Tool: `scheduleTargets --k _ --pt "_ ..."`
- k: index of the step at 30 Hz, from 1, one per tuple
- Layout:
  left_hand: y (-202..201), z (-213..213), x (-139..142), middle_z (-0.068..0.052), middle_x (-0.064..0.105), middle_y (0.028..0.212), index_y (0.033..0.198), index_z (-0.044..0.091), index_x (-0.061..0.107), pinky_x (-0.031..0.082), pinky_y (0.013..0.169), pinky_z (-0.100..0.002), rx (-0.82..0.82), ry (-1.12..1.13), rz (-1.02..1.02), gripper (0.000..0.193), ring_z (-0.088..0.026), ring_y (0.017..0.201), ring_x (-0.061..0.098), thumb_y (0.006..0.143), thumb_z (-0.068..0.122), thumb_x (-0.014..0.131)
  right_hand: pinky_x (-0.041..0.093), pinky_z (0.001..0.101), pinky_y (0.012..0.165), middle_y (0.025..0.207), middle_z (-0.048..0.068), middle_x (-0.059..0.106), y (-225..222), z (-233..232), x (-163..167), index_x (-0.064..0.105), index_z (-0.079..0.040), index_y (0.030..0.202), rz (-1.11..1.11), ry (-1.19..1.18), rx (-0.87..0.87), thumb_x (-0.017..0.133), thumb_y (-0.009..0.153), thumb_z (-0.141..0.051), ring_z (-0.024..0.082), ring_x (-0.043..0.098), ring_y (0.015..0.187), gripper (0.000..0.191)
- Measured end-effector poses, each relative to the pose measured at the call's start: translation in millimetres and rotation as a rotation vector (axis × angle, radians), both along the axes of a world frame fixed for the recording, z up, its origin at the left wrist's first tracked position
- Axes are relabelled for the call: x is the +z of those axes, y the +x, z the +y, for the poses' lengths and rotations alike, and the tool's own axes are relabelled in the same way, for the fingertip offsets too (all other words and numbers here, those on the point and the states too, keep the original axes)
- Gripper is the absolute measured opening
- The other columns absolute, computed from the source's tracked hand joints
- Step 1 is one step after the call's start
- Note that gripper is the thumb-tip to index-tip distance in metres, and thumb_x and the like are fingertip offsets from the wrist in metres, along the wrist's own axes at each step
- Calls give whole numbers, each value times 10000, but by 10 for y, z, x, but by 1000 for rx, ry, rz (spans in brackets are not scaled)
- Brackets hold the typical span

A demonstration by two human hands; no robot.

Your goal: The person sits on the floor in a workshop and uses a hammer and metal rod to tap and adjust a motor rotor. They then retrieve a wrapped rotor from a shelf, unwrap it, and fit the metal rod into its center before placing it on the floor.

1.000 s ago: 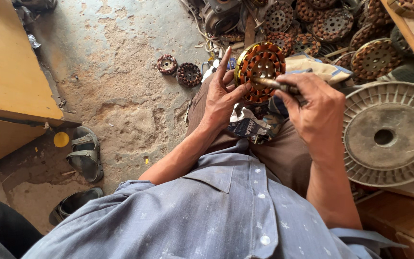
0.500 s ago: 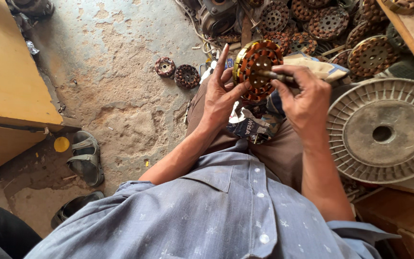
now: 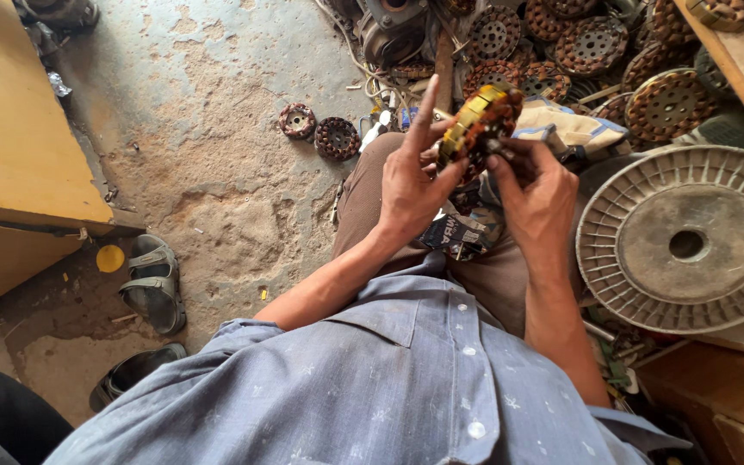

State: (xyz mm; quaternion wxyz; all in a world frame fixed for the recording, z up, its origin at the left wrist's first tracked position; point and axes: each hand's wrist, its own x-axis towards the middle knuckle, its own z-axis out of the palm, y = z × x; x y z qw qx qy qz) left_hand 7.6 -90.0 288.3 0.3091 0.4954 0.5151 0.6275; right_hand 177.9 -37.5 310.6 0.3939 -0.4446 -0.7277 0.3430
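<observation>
The stator (image 3: 480,120) has turned edge-on between both hands.

Left hand (image 3: 411,185) forefinger raised; right hand (image 3: 534,202) pinching.

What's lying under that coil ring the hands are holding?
Below the coil ring on the lap lies a small dark packet. Both hands, left and right, cover whatever else is beneath.

Copper-brown stator (image 3: 482,120) with yellow strips; grey ribbed spool (image 3: 682,237).
</observation>
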Motion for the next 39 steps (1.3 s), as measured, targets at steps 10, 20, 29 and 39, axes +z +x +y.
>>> scheduleTargets --k 10,20,29,39 --pt "107 -236 91 -118 673 1372 1615 161 364 604 911 -332 36 259 756 786 -255 1161 727 931 105 746 648 365 850 1170 122 734 199 127 -720 618 8 1273 920 -728 221 691 989 -90 222 756 990 310" --pt "-48 -296 236 -107 639 1324 1587 55 362 492 1072 -445 -15 347 758 831 -298 1186 635 943 334 806 615 389 934 1300 118 693 198 -83 -1081 559 -7 1409 1247 -787 264 702 1011 -124 259 715 1145 439" --pt "-298 -110 97 -89 653 1412 1621 82 307 481 1200 -432 -113 371 722 925 -319 1338 620 838 95 800 626 396 959 1295 134 679 89 48 -886 539 -12 1403 1148 -665 295 715 987 -54 269 721 1132 453" --pt "-537 -177 -32 -127 707 1254 1700 115 153 626 1020 -387 -69 71 -267 1038 -199 1167 695 898 -91 778 621 292 690 917 132 768 -436 188 -48 654 105 1177 301 -481 309 686 1010 -115 168 749 765 279"
